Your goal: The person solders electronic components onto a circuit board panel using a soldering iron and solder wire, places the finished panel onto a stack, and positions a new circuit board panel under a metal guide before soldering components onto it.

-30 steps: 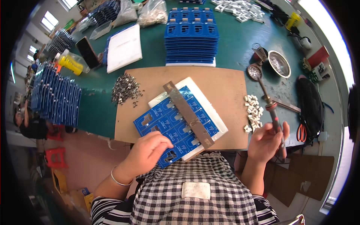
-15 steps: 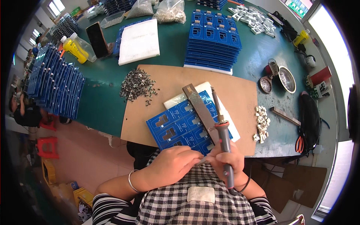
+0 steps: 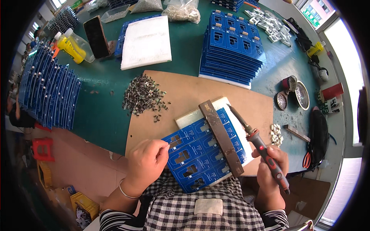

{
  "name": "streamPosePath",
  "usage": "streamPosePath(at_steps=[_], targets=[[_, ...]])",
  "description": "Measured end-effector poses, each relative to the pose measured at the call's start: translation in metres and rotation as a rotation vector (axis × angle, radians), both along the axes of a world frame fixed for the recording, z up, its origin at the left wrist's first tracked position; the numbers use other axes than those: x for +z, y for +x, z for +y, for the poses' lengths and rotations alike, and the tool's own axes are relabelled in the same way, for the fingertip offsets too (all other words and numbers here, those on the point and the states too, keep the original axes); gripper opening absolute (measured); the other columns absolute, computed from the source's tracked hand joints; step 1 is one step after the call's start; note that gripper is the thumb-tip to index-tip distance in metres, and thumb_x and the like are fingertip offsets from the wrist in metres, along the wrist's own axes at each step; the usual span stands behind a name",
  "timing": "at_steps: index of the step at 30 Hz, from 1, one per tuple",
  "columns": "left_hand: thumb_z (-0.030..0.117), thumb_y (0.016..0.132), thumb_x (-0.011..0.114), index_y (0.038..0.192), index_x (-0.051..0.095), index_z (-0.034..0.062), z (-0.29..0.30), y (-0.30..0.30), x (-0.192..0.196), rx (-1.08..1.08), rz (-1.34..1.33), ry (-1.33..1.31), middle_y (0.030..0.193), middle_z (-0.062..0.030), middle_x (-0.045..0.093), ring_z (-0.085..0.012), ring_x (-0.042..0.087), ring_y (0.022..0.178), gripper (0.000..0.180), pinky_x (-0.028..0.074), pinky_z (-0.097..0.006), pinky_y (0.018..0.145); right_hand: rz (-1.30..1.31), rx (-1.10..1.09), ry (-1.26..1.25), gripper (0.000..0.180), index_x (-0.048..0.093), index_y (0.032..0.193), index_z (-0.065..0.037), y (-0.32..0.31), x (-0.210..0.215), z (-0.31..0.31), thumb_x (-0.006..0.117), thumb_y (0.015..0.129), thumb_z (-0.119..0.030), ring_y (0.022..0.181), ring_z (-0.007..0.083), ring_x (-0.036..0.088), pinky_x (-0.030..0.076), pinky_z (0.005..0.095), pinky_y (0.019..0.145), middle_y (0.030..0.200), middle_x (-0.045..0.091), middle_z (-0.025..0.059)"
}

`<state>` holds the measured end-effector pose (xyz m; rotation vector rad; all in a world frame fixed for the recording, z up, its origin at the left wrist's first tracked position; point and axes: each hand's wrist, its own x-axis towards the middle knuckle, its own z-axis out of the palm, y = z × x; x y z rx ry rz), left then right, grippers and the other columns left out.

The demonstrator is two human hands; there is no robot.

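Lighting: bright, even daylight. Source: windows (image 3: 348, 77) at the right edge, blown out to near white, detail lost there. Green table (image 3: 185, 73) evenly lit; shadows soft and short. Mild glare on the round metal dish (image 3: 301, 95) and the white foam pad (image 3: 145, 41). Centre sharp: board (image 3: 204, 154) markings resolve. Strong fisheye distortion: straight edges bow toward the rim, black vignette fills the corners. Outer objects compressed, slightly soft.

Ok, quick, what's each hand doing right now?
Left hand: fingers pinched on something thin at the blue board's edge; cannot tell what.
Right hand: closed around the soldering iron.
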<state>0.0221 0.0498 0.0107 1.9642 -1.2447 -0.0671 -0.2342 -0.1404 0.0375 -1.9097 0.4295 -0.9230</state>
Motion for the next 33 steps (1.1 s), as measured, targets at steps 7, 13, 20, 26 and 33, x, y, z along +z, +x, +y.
streamPosePath(at_steps=[7, 13, 20, 26, 33], targets=[[-0.002, 0.067, 0.069, 0.074, 0.050, 0.0098, -0.015, -0.004, -0.004, -0.096, -0.121, -0.036, 0.061, -0.0034, 0.050, -0.0251, 0.050, 0.055, 0.024, 0.040, -0.037, 0.052, 0.006, 0.154, -0.076, 0.033, 0.051, 0.101, -0.002, 0.023, -0.014, 0.004, 0.075, 0.079, -0.006, 0.059, 0.0227, 0.062, 0.049, 0.0340, 0.056, 0.070, 0.062, 0.0124], [-0.001, 0.063, 0.066, 0.066, 0.042, 0.0115, -0.021, -0.006, -0.009, -0.107, -0.229, -0.042, 0.058, -0.0026, 0.045, -0.0237, 0.047, 0.053, 0.027, 0.034, -0.037, 0.050, 0.139, 0.079, -0.008, 0.027, 0.062, 0.100, -0.001, 0.033, -0.018, 0.008, 0.075, 0.079, -0.011, 0.061, 0.0227, 0.061, 0.049, 0.0323, 0.057, 0.074, 0.064, 0.0121], [-0.001, 0.062, 0.065, 0.066, 0.042, 0.0118, -0.025, -0.008, -0.008, -0.116, -0.248, -0.047, 0.057, -0.0025, 0.044, -0.0233, 0.046, 0.052, 0.026, 0.034, -0.036, 0.050, 0.240, -0.032, 0.246, 0.026, 0.069, 0.099, -0.003, 0.028, -0.017, 0.013, 0.078, 0.078, -0.015, 0.062, 0.0208, 0.063, 0.049, 0.0312, 0.058, 0.077, 0.066, 0.0120], [-0.001, 0.061, 0.065, 0.067, 0.042, 0.0119, -0.027, -0.009, -0.007, -0.115, -0.274, -0.034, 0.058, -0.0026, 0.043, -0.0232, 0.046, 0.053, 0.026, 0.035, -0.036, 0.050, 0.336, -0.073, 0.095, 0.026, 0.070, 0.098, -0.008, 0.028, -0.019, 0.012, 0.080, 0.077, -0.019, 0.058, 0.0183, 0.065, 0.050, 0.0301, 0.053, 0.074, 0.066, 0.0067], [0.001, 0.062, 0.065, 0.066, 0.043, 0.0123, -0.030, -0.008, -0.009, -0.118, -0.268, -0.020, 0.059, -0.0023, 0.044, -0.0231, 0.047, 0.054, 0.025, 0.036, -0.036, 0.051, 0.330, 0.108, 0.061, 0.028, 0.059, 0.101, 0.005, 0.027, -0.020, 0.005, 0.070, 0.091, -0.019, 0.067, 0.0190, 0.068, 0.057, 0.0272, 0.061, 0.083, 0.062, 0.0137]])
